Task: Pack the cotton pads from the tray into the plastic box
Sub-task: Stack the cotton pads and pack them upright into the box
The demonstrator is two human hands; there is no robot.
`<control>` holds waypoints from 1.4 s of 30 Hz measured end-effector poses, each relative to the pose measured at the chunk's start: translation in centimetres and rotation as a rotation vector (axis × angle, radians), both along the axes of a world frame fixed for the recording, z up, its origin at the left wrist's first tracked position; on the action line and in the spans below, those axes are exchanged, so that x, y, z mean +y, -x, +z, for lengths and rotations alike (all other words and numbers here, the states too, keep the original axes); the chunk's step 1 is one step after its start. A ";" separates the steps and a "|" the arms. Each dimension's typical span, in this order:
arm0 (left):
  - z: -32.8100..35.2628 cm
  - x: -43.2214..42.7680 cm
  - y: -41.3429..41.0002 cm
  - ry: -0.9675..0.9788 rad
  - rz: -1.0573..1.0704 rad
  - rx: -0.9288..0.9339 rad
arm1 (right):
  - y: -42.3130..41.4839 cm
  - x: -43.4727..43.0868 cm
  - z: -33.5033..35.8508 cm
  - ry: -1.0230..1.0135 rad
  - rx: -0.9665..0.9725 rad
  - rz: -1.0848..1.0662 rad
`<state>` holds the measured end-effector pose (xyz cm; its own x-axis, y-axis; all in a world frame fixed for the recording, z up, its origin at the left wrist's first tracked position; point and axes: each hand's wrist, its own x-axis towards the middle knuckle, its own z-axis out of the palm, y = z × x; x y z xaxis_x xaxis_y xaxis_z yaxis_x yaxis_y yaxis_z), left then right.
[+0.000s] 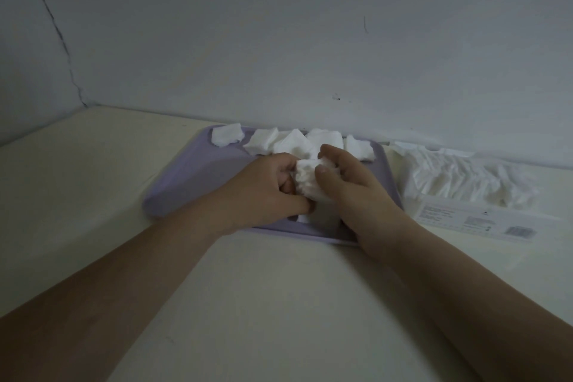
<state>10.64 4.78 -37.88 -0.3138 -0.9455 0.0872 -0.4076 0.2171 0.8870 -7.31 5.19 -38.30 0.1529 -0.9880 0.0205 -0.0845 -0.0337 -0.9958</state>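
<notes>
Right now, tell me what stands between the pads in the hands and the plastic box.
Nothing visible does. The left hand and right hand grip the stack of pads over the tray; the plastic box lies right of the tray, with only the tray's low rim and table between.

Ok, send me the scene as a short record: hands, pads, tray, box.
tray: purple
loose pads: along the tray's far edge
pad stack: white, held over the tray
left hand: grips the pad stack from its left
right hand: grips the same stack from its right
plastic box: right of the tray, white contents inside
</notes>
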 end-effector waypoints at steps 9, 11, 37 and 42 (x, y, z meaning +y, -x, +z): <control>-0.8 0.4 1.0 0.044 0.008 0.027 | -0.3 -0.3 -0.1 -0.067 -0.016 -0.008; -0.8 0.5 0.9 0.057 0.036 0.039 | -0.2 -0.1 -0.1 -0.058 0.002 0.026; 5.1 -0.8 12.6 0.001 -0.142 0.197 | 15.2 2.5 6.7 0.080 0.029 0.006; 5.1 -1.0 15.3 -0.025 -0.141 0.266 | 16.2 2.5 7.2 0.111 0.039 -0.205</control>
<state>-4.67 3.75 -32.81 -0.4111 -0.8973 0.1609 -0.1277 0.2315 0.9644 -23.50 7.71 -31.09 -0.0478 -0.9906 0.1284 -0.1390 -0.1207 -0.9829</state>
